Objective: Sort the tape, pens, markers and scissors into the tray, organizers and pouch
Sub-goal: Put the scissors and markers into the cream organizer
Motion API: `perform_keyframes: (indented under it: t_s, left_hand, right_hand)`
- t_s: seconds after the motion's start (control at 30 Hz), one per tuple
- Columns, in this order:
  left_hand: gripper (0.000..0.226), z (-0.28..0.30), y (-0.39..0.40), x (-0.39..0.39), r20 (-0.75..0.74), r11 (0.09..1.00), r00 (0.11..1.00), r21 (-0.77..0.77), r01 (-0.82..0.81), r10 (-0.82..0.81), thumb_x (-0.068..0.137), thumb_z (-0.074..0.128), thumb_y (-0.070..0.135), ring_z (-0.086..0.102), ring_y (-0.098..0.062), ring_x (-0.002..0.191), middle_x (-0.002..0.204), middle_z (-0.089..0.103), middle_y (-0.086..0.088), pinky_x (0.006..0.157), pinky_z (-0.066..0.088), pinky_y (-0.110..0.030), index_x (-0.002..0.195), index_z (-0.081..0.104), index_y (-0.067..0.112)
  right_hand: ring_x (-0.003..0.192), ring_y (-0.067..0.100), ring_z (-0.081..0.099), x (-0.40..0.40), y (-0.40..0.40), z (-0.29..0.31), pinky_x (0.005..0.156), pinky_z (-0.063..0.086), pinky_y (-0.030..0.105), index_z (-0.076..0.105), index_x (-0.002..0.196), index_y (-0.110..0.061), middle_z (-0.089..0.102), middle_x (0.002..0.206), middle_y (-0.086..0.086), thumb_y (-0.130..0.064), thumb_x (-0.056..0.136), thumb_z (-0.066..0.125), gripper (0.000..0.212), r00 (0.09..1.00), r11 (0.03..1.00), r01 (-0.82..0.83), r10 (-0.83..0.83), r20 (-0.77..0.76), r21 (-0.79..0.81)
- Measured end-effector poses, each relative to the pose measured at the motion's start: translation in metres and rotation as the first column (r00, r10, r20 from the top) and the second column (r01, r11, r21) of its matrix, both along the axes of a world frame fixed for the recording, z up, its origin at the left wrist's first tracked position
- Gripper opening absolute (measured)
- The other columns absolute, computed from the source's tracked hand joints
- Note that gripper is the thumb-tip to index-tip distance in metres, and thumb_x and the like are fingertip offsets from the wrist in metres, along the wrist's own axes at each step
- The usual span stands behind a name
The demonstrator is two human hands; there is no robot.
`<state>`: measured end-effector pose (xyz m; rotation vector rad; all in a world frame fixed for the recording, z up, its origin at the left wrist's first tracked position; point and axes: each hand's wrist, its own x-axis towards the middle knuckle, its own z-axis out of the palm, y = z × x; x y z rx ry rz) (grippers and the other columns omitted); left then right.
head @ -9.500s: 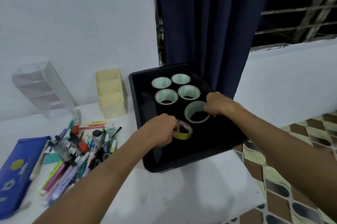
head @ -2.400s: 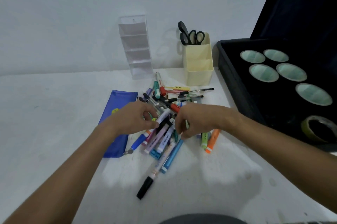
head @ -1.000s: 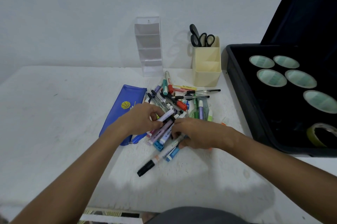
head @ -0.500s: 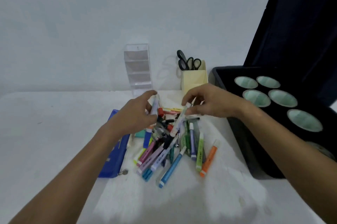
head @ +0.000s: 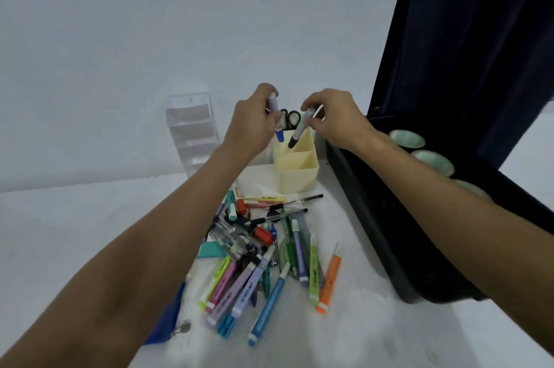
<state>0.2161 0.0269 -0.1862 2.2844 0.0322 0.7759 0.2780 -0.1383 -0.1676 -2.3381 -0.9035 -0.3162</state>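
No text is readable; the dark print on the yellow highlighter (head: pixel 265 198) at frame centre is too blurred.

both arms stretched out forward, left hand (head: pixel 251 125) and right hand (head: pixel 335 119) raised side by side, fingers curled tight, each pinching something.

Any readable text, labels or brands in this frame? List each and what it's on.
None can be read.
Yellow highlighter: dark print on the barrel, too blurred.
Lime highlighter: dark print on the barrel, too small.
Orange highlighter: small marks on the barrel, illegible.
Markers held in the left hand and right hand: no print visible.
Cream organizer, clear organizer, black tray: no markings visible.
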Motion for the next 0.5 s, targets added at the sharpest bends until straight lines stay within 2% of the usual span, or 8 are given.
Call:
perform_keyframes:
  t_s: [0.1, 0.17, 0.27, 0.33, 0.37, 0.5]
  left_hand:
    - [0.012, -0.01, 0.001, 0.012, -0.051, 1.0, 0.998, 0.006, 0.023, -0.023, 0.087, 0.056, 0.002, 0.059, 0.006, 0.06, 0.072, 0.067, -0.004, 0.059, 0.044, -0.006, 0.098, 0.055, 0.007]
    - [0.011, -0.015, 0.002, 0.016, -0.075, 0.999, 0.997, 0.034, 0.028, -0.025, 0.085, 0.06, 0.001, 0.056, 0.011, 0.06, 0.069, 0.063, 0.004, 0.059, 0.038, -0.001, 0.094, 0.06, 0.008]
    - [0.005, -0.019, 0.005, 0.022, -0.104, 0.992, 0.994, 0.121, 0.037, -0.025, 0.084, 0.064, 0.01, 0.054, -0.005, 0.066, 0.076, 0.066, -0.001, 0.057, 0.035, -0.008, 0.085, 0.064, 0.015]
    - [0.003, -0.021, 0.007, 0.025, -0.1, 0.984, 0.995, 0.174, 0.031, -0.014, 0.083, 0.064, 0.014, 0.052, -0.017, 0.068, 0.074, 0.064, -0.005, 0.054, 0.032, -0.014, 0.084, 0.067, 0.012]
    - [0.006, -0.023, 0.008, 0.025, -0.104, 0.984, 0.995, 0.178, 0.026, -0.008, 0.083, 0.065, 0.014, 0.051, -0.018, 0.067, 0.072, 0.063, -0.006, 0.053, 0.031, -0.015, 0.086, 0.069, 0.011]
    - [0.014, -0.032, 0.009, 0.025, -0.146, 0.991, 0.989, 0.134, 0.004, 0.015, 0.08, 0.067, 0.01, 0.052, -0.015, 0.068, 0.075, 0.062, -0.003, 0.056, 0.034, -0.004, 0.094, 0.069, 0.013]
  right_hand:
    - [0.081, 0.009, 0.049, 0.005, 0.007, -0.011, 0.073, 0.036, 0.019, 0.069, 0.107, -0.008, 0.061, 0.096, 0.004, -0.001, 0.088, 0.055, 0.024, 0.999, 0.999, 0.032, -0.032, 0.015, -0.038]
    - [0.078, 0.01, 0.049, 0.008, 0.013, -0.018, 0.072, 0.036, 0.019, 0.069, 0.107, -0.008, 0.061, 0.097, 0.004, 0.0, 0.089, 0.054, 0.025, 0.999, 0.998, 0.042, -0.042, 0.012, -0.046]
    - [0.068, 0.007, 0.047, 0.011, 0.021, -0.027, 0.059, 0.034, 0.013, 0.07, 0.102, -0.007, 0.056, 0.077, -0.005, 0.001, 0.088, 0.052, 0.024, 1.0, 0.997, 0.029, -0.028, 0.008, -0.07]
    - [0.069, 0.007, 0.046, 0.014, 0.026, -0.033, 0.053, 0.032, 0.01, 0.07, 0.101, -0.008, 0.053, 0.075, -0.005, 0.004, 0.086, 0.053, 0.026, 1.0, 0.995, 0.028, -0.026, 0.014, -0.098]
    - [0.072, 0.009, 0.047, 0.015, 0.028, -0.035, 0.054, 0.032, 0.01, 0.07, 0.101, -0.009, 0.055, 0.079, -0.002, 0.005, 0.085, 0.054, 0.027, 1.0, 0.994, 0.029, -0.027, 0.015, -0.11]
    - [0.079, 0.018, 0.053, 0.017, 0.033, -0.042, 0.068, 0.043, 0.026, 0.071, 0.1, -0.011, 0.06, 0.089, 0.003, 0.003, 0.084, 0.056, 0.026, 1.0, 0.994, 0.005, -0.004, 0.013, -0.112]
